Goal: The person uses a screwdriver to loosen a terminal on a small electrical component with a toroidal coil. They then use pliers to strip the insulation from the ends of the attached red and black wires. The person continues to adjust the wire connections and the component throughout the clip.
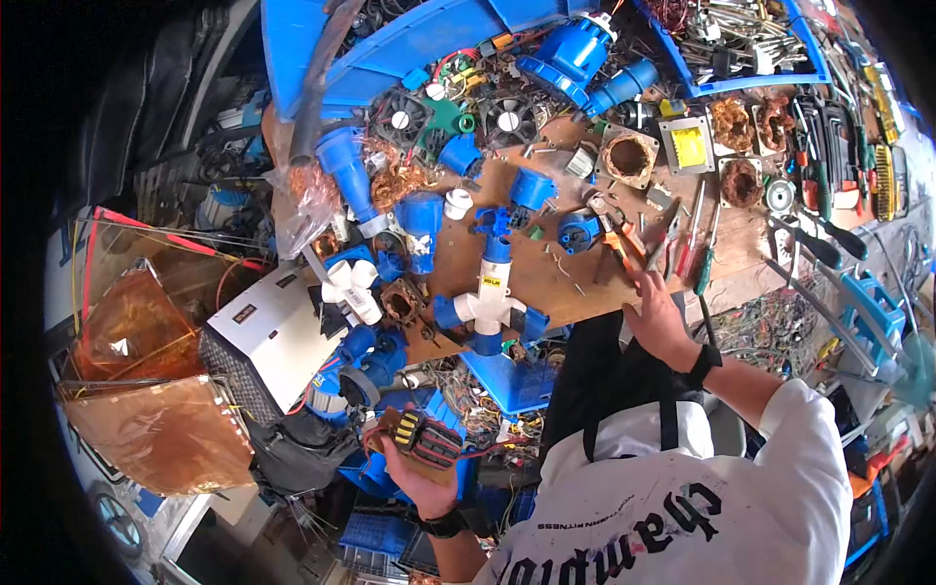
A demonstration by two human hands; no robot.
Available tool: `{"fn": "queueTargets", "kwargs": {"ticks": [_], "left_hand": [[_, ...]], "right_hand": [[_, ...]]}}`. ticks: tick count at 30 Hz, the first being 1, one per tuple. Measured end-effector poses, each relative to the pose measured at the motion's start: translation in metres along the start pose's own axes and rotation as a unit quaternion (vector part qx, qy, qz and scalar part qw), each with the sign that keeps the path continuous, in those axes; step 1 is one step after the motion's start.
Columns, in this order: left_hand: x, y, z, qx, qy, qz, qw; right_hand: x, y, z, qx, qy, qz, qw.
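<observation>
My left hand [424,480], low in the view, grips a brown board with dark blocks, yellow strips and red wires [426,439]; it looks like an electronic module, though I cannot make out its exact kind. At the front edge of the wooden table, my right hand [665,320] has its thumb apart from its fingers. Its fingertips lie at the handle ends of orange-handled pliers [614,242], and no object shows within the hand. Beside the pliers are red-handled pliers [668,239], a red screwdriver [690,244] and a green-handled screwdriver [705,271].
On the wooden table [561,278] a white cross-shaped fitting with blue ends [487,304] stands near the front edge. Around it are blue plastic parts, fans [507,121] and copper windings [743,183]. A blue bin of metal pieces [824,78] sits far right; tangled wires lie below the table.
</observation>
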State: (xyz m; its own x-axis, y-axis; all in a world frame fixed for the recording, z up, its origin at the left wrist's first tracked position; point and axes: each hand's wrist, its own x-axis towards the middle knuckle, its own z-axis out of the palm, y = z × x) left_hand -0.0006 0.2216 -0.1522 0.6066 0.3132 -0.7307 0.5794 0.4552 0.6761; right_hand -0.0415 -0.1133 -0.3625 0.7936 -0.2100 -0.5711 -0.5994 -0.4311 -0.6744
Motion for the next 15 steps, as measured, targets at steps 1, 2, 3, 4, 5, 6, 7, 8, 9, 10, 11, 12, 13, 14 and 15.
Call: {"fn": "queueTargets", "kwargs": {"ticks": [1,2,3,4,5,6,7,8,9,10,11,12,13,14,15], "left_hand": [[0.000,-0.001,-0.001,-0.003,0.001,-0.004,1.000],[0.001,-0.002,-0.002,-0.006,0.001,-0.009,1.000],[0.002,-0.003,-0.003,-0.010,0.001,-0.013,1.000],[0.003,-0.003,-0.003,-0.013,-0.004,-0.014,1.000],[0.005,-0.003,-0.003,-0.017,-0.009,-0.015,1.000],[0.006,-0.003,-0.003,-0.021,-0.014,-0.016,1.000],[0.006,-0.003,0.000,-0.030,-0.002,-0.008,1.000],[0.006,-0.004,0.005,-0.040,0.010,0.000,0.999],[0.007,-0.003,0.008,-0.049,0.022,0.007,0.999],[0.010,-0.004,0.002,-0.043,0.006,0.009,0.999],[0.013,-0.005,-0.011,-0.038,-0.007,0.009,0.999],[0.014,-0.005,-0.019,-0.034,-0.020,0.009,0.999],[0.014,-0.005,-0.021,-0.036,-0.022,0.003,0.999],[0.014,-0.004,-0.021,-0.038,-0.025,-0.004,0.999],[0.014,-0.004,-0.020,-0.040,-0.028,-0.010,0.999]], "right_hand": [[0.000,-0.003,0.001,-0.018,0.000,-0.003,1.000],[0.000,-0.007,0.004,-0.005,-0.005,0.002,1.000],[0.000,-0.010,0.006,0.009,-0.011,0.007,1.000],[0.002,-0.015,0.007,0.022,-0.015,0.010,1.000],[0.003,-0.019,0.007,0.016,-0.012,0.010,1.000],[0.003,-0.024,0.008,0.011,-0.009,0.009,1.000],[0.003,-0.027,0.009,0.006,-0.006,0.007,1.000],[0.002,-0.028,0.013,-0.003,0.000,0.001,1.000],[0.002,-0.026,0.018,-0.012,0.006,-0.006,1.000],[0.003,-0.024,0.023,-0.021,0.014,-0.010,1.000],[0.004,-0.023,0.025,0.007,0.012,0.003,1.000],[0.006,-0.022,0.028,0.034,0.011,0.016,0.999],[0.009,-0.021,0.030,0.061,0.010,0.028,0.998],[0.013,-0.019,0.031,0.066,0.001,0.046,0.997],[0.016,-0.017,0.030,0.072,-0.008,0.065,0.995]]}}
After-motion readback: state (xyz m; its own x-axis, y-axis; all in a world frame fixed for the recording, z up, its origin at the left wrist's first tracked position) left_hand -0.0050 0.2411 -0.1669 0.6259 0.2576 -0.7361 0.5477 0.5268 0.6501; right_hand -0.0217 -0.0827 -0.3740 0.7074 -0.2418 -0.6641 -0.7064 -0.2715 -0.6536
